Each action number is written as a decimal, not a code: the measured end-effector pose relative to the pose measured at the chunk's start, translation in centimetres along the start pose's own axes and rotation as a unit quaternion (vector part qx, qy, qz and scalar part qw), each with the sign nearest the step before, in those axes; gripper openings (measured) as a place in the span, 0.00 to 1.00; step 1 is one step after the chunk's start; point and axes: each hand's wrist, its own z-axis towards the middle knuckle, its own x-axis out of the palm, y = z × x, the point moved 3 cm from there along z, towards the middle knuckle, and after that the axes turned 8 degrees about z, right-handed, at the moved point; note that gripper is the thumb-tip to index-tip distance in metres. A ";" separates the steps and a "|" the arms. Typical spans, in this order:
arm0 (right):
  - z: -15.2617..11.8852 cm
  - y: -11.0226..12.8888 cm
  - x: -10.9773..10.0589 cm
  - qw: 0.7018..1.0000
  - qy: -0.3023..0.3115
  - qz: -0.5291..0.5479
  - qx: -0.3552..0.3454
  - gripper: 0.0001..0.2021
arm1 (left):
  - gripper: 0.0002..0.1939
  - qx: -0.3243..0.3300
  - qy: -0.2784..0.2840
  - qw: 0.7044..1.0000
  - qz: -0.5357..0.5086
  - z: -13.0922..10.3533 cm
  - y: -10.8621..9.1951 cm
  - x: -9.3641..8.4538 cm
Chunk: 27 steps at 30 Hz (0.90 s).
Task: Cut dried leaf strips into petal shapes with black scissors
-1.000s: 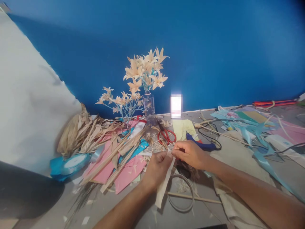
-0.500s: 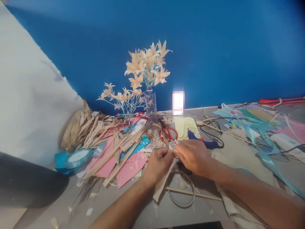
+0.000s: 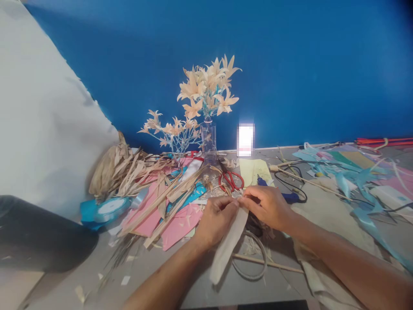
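A pale strip of dried corn husk (image 3: 229, 245) hangs from my fingertips, its broad lower end slanting down toward me over the table. My left hand (image 3: 217, 219) pinches its upper edge between thumb and fingers. Right beside it, my right hand (image 3: 266, 206) pinches the top end, with the fingertips of both hands almost touching. Just beyond the hands lie red-handled scissors (image 3: 231, 181). A blue glue gun (image 3: 289, 197) is partly covered by my right hand. Below the hands, a wire ring (image 3: 263, 269) lies across a thin wooden stick (image 3: 284, 265).
Husk flowers (image 3: 209, 88) stand in a clear bottle (image 3: 209, 144) by the blue wall. Dried husks (image 3: 108, 172), pink paper (image 3: 180, 226) and a ribbon roll (image 3: 108, 211) are at left. A beige cloth (image 3: 332, 215) and blue ribbons (image 3: 371, 219) lie at right. A dark cylinder (image 3: 41, 234) stands front left.
The husk strip has turned, showing more of its broad face. My right hand has shifted slightly and its fingers have loosened into a pinch. The whole view has swung a little left.
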 end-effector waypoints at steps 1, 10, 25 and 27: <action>0.1 -0.1 0.1 0.999 0.013 0.032 0.019 0.17 | 0.13 0.004 -0.012 1.000 -0.001 0.1 -0.1 0.0; 0.5 0.1 -0.1 0.981 0.048 0.164 0.096 0.17 | 0.13 -0.090 0.045 0.980 -0.171 0.2 0.5 0.4; 0.5 -1.1 0.6 0.950 0.086 0.269 0.134 0.16 | 0.14 -0.013 -0.007 0.998 -0.062 0.6 0.4 -0.4; 0.5 -1.5 0.6 0.946 0.075 0.278 0.151 0.17 | 0.13 -0.014 -0.034 0.997 -0.075 0.7 0.2 -0.5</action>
